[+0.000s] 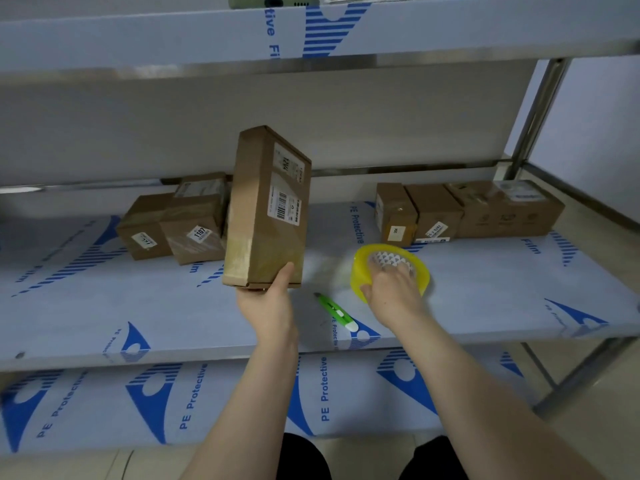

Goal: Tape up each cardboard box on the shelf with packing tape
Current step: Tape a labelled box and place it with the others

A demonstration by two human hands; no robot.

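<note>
My left hand (266,301) grips the lower end of a flat cardboard box (266,206) with a barcode label and holds it upright above the middle shelf (138,327). Clear tape shows across the box's lower left corner. My right hand (391,285) grips a yellow roll of packing tape (363,268) that rests tilted on the shelf, with my fingers inside its core. Two cardboard boxes (173,226) sit at the back left. Several more boxes (464,211) stand in a row at the back right.
A green utility knife (336,311) lies on the shelf between my hands. An upper shelf (173,36) overhangs, with a phone-like object (273,1) on it. A lower shelf (207,400) lies below. A metal post (536,112) stands at the right.
</note>
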